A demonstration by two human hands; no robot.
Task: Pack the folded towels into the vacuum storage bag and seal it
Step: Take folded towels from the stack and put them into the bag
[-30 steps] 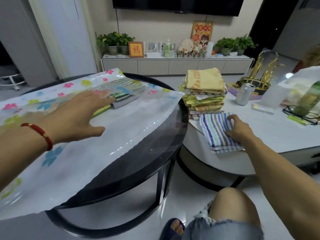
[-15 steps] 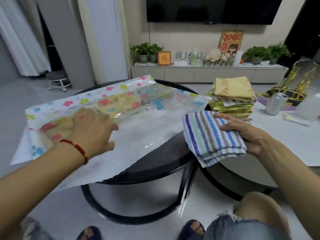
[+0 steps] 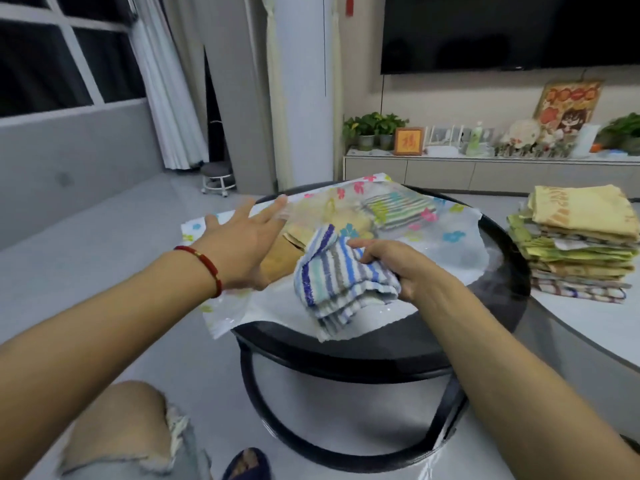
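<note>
A clear vacuum storage bag (image 3: 446,233) printed with coloured flowers lies across the round black table (image 3: 498,292). Inside it I see a green-striped folded towel (image 3: 398,209) and a yellow one (image 3: 280,258). My right hand (image 3: 398,265) grips a blue, grey and white striped folded towel (image 3: 332,282) over the bag's near edge. My left hand (image 3: 246,244), with a red bracelet at the wrist, is spread with fingers apart at the bag's left side, its fingertips at the plastic edge. A stack of folded towels (image 3: 575,244) stands on the white table at the right.
The white table (image 3: 588,327) adjoins the black one on the right. A low TV cabinet (image 3: 485,171) with plants and ornaments runs along the back wall. A small stool (image 3: 216,176) stands by the curtain. My knee (image 3: 117,424) and foot are below the black table.
My right hand has carried the striped towel leftward from the white table to the bag. My left hand has lifted off the bag and spread. The view has swung left.
</note>
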